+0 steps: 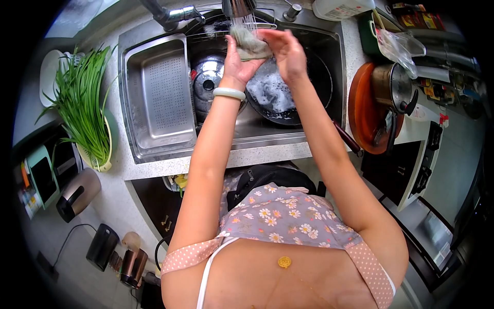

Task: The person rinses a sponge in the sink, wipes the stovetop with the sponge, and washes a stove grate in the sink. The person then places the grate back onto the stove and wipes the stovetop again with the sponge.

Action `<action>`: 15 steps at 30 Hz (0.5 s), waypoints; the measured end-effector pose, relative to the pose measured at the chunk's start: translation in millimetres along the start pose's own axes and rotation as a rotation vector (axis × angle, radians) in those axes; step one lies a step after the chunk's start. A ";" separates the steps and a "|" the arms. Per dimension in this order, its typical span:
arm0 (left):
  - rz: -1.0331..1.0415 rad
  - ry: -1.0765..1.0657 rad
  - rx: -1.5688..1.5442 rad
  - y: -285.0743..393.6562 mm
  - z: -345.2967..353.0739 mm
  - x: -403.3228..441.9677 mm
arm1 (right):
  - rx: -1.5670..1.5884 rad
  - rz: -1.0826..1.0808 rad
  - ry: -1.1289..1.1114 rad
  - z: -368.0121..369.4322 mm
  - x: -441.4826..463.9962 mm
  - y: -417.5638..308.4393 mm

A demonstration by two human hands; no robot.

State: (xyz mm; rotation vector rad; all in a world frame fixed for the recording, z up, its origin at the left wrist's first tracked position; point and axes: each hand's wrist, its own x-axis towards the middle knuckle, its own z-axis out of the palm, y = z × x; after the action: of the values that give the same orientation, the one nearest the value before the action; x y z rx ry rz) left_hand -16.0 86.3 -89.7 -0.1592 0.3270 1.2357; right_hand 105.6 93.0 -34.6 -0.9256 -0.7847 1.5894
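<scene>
Water from the faucet head [239, 7] pours onto a pale, wet dishcloth [251, 44] above the sink. My left hand [239, 68] holds the dishcloth in its palm, thumb raised along the near side; the cloth hides part of the fingers. On the other side my right hand [289, 54] is curved with its fingers apart, the fingertips at the cloth's upper edge. Below the hands a black frying pan [314, 98] with white suds [275, 92] lies in the basin. A glass lid [208, 69] rests to its left.
A perforated steel tray [162, 92] fills the sink's left side. Green chives [85, 98] lie in a basket [109, 147] on the left counter. To the right stand a small pot [386, 85] and a round wooden board [363, 110]. The pan's handle [346, 136] reaches over the sink's front edge.
</scene>
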 end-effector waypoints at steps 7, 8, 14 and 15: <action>-0.125 -0.126 -0.375 2.3 4.5 13.9 | -0.180 -0.115 0.116 -27.4 -7.7 -5.7; -0.126 -0.175 -0.400 3.3 4.4 16.5 | -0.178 -0.081 0.106 -27.7 -10.7 -2.2; -0.169 -0.100 0.076 5.7 3.2 23.6 | -0.236 -0.008 0.069 -4.4 -12.4 23.5; -0.158 -0.096 0.209 9.9 -2.0 21.4 | -0.315 -0.016 0.030 -3.2 -9.5 21.8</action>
State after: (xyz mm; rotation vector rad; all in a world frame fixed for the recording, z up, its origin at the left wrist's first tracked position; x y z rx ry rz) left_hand -19.5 108.2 -98.1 0.0532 0.3513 1.0420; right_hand 99.3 79.4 -53.4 -1.1613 -1.0376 1.4589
